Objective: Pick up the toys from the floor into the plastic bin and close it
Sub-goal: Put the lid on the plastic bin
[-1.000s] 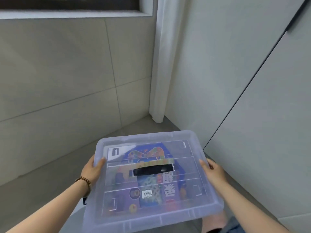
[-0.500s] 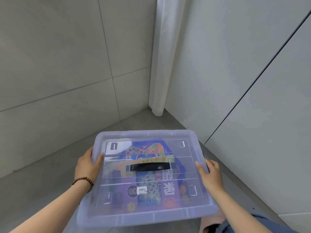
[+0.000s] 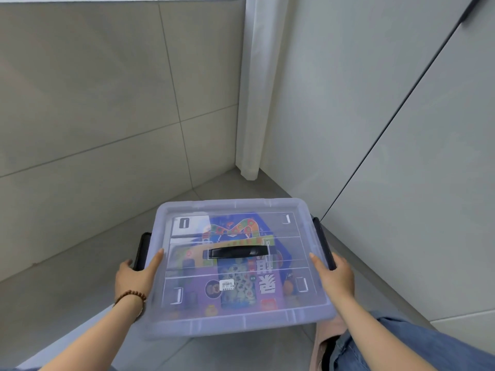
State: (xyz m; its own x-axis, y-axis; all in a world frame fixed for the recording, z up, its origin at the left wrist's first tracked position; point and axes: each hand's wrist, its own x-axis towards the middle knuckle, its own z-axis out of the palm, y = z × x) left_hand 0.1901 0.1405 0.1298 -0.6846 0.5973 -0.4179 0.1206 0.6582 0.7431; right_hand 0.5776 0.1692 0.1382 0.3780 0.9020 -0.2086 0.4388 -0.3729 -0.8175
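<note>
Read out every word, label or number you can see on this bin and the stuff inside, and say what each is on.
"象": large white character, upside down to the camera, on the colourful toy box inside the plastic bin, seen through its lid.
Second character beside it on the same box: too blurred to read.
White barcode sticker: print too small to read.

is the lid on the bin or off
On. The lid lies flat and covers the whole top, toy packaging showing through it. Whether the black side latches are clipped, cannot tell.
</note>
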